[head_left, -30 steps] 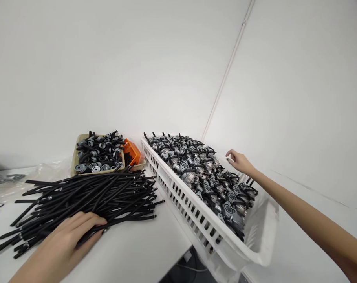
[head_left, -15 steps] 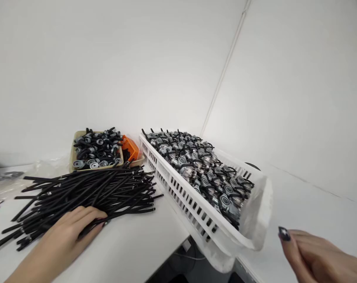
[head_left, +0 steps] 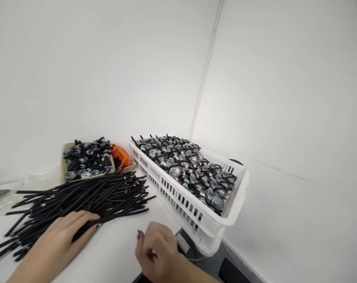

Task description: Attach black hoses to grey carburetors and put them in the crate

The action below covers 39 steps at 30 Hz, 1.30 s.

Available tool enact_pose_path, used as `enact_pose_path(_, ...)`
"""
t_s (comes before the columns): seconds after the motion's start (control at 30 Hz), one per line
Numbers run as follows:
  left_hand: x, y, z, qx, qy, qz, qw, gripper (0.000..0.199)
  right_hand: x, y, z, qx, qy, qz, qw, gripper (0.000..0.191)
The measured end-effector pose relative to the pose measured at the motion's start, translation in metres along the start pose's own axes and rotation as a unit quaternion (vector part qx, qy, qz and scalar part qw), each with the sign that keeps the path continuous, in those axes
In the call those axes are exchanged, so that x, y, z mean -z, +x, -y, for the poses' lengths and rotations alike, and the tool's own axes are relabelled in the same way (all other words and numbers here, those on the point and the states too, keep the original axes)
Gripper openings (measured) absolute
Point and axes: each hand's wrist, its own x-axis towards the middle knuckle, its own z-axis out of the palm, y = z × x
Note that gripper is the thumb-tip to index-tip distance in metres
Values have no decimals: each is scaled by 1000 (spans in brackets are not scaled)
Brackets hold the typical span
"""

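My left hand (head_left: 59, 239) lies on a loose pile of long black rods (head_left: 86, 200), with its fingers closed over several of them. My right hand (head_left: 156, 249) is blurred, with its fingers curled, above the table's edge near the front corner of a white slatted plastic basket (head_left: 169, 200). It touches nothing that I can make out, and its palm is hidden. The basket is packed with grey metal parts that have black tubes attached (head_left: 184, 169).
A beige tray (head_left: 66, 159) of metal washers and black pieces stands behind the rods, with an orange part (head_left: 120, 155) beside it. Clear plastic sheeting (head_left: 31, 188) lies at the left. The white table (head_left: 116, 243) ends near the basket, with a dark gap below.
My right hand has moved from the lower right to the basket's front corner. The left hand stays on the rods, and the whole view has shifted.
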Motion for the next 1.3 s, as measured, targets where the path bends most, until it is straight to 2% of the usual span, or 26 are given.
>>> enact_pose_path(0.1, 9, -2, -7, -8, 32, 12, 999, 21, -53, 41, 4, -15, 135, -78, 988, 25)
enact_pose_path(0.17, 14, -3, -14, -3, 49, 20, 999, 21, -84, 67, 6, -5, 185, -101, 977, 22)
enact_pose_path(0.23, 18, -3, -22, 2, 55, 21, 998, 19, -109, 87, 3, -8, 213, -88, 973, 18)
enact_pose_path(0.3, 21, -3, -28, 9, 55, 46, 997, 17, -127, 97, -8, -22, 214, -65, 974, 14)
enact_pose_path(0.37, 24, -2, -33, 33, 60, 55, 996, 13, -141, 99, -26, -29, 194, -11, 981, 16)
enact_pose_path(0.47, 27, -2, -38, 50, 66, 60, 995, 9, -157, 89, -56, -63, 201, 10, 977, 21)
enact_pose_path(0.6, 31, -2, -43, 62, 76, 38, 994, 7, -165, 73, -76, -107, 203, 4, 973, 16)
enact_pose_path(0.77, 37, -1, -41, 103, 81, -38, 991, 9, -157, 70, -65, -122, 210, 25, 970, 9)
enact_pose_path(0.9, 37, 0, -37, 134, 80, -94, 983, 9, -153, 71, -61, -103, 156, -9, 982, 32)
enact_pose_path(1.0, 36, 0, -34, 143, 87, -99, 981, 9, -155, 68, -63, -123, 128, -59, 982, 34)
enact_pose_path(1.23, 35, -2, -27, 141, 82, -69, 984, 9, -160, 67, -54, -116, 145, -131, 974, 13)
enact_pose_path(1.3, 36, -2, -26, 141, 79, -62, 985, 9, -159, 69, -50, -112, 161, -142, 970, 22)
